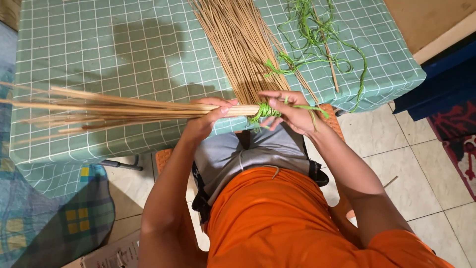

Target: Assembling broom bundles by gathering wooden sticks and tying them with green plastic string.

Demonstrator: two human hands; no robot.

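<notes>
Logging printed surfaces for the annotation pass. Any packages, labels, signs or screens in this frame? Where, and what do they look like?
Cardboard box: bottom edge of the frame, on the floor under the table, left of the person's left arm; only a light tan corner shows, with small dark printed marks too small to make out.
No labels, signs or screens visible elsewhere.

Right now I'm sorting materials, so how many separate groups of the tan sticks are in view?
2: one bundle gripped by the left hand, tied by the right hand; one pile on the table.
</notes>
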